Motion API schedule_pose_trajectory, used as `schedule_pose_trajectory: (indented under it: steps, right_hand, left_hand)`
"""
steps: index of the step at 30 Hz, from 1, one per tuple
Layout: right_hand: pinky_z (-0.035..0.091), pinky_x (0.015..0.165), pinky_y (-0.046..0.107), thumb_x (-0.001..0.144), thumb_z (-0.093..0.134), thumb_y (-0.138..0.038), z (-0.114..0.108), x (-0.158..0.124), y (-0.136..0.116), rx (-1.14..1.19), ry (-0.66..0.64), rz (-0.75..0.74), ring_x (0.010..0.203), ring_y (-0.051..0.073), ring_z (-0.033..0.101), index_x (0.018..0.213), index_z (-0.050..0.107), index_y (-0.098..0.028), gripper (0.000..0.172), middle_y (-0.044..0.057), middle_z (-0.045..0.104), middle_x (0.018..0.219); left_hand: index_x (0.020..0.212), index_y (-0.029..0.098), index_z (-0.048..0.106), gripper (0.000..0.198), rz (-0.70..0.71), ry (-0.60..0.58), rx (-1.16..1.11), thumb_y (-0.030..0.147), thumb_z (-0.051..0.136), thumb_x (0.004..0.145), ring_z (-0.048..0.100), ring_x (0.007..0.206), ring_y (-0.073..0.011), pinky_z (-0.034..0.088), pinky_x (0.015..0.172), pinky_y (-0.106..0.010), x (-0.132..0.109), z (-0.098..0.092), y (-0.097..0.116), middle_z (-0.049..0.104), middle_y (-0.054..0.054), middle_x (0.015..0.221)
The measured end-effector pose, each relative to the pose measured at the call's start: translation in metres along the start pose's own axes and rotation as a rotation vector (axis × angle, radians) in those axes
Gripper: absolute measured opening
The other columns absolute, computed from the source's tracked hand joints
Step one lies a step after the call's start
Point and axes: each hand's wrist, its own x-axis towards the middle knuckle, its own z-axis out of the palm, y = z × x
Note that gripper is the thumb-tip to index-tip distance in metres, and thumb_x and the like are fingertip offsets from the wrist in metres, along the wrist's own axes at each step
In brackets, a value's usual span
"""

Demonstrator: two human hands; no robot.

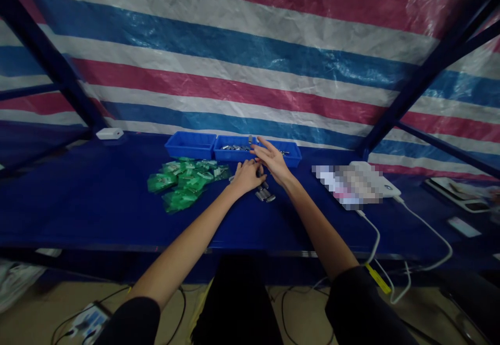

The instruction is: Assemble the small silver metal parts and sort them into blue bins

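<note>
My right hand (272,162) is raised over the front edge of the bins, fingers stretched out and apart, holding nothing I can see. Just past its fingertips a small metal cylinder (250,139) shows against the middle blue bin (234,156); whether it touches that bin is unclear. Similar shiny metal pieces (231,148) lie inside. My left hand (247,176) is low over the table with its fingers curled, and what sits between them is hidden. Several metal cylinders (265,195) lie on the blue table just below both hands.
Left of my hands is a pile of green-and-clear plastic packets (187,181). An empty-looking left bin (191,144) and a right bin (291,152) flank the middle one. A white device (375,178) with cables (427,220) stands right; a white adapter (110,133) sits far left.
</note>
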Motion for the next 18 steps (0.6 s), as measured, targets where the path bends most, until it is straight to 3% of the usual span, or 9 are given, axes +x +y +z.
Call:
schedule_pose_trajectory:
  steps: [3,7,13,18]
  right_hand:
    - [0.049,0.087,0.034,0.069,0.067,-0.033,0.001,0.001,-0.002,-0.008,-0.048,-0.011,0.100,0.019,0.061,0.116,0.058,-0.024,0.049,0.005,0.064,0.112]
    - [0.049,0.084,0.034,0.071,0.062,-0.027,-0.004,0.002,0.008,-0.180,0.030,-0.028,0.086,0.019,0.065,0.089,0.069,-0.018,0.022,0.005,0.071,0.091]
    - [0.049,0.078,0.032,0.077,0.055,-0.029,-0.011,-0.001,0.018,-0.543,0.139,-0.080,0.080,0.020,0.066,0.076,0.071,-0.019,0.019,0.003,0.071,0.079]
    - [0.050,0.066,0.027,0.079,0.054,-0.037,-0.007,0.000,0.021,-0.321,0.067,0.096,0.070,0.017,0.066,0.081,0.069,-0.018,0.025,0.003,0.070,0.074]
  left_hand:
    - [0.077,0.020,0.057,0.014,-0.055,0.001,-0.021,0.032,0.057,0.071,0.051,0.098,-0.0299,0.035,0.087,-0.047,0.002,0.001,-0.003,0.062,-0.006,0.090]
    - [0.073,0.020,0.055,0.007,-0.081,0.025,-0.118,0.018,0.056,0.066,0.057,0.084,-0.0251,0.039,0.079,-0.040,0.006,0.000,-0.009,0.062,-0.002,0.073]
    - [0.079,0.017,0.053,0.019,-0.117,0.183,-0.646,0.019,0.062,0.063,0.058,0.064,-0.0145,0.043,0.063,-0.026,0.012,-0.008,-0.021,0.062,0.000,0.068]
    - [0.081,0.017,0.052,0.031,-0.221,0.352,-0.981,0.027,0.070,0.058,0.057,0.059,-0.0113,0.043,0.062,-0.024,0.017,-0.016,-0.021,0.062,0.001,0.067]
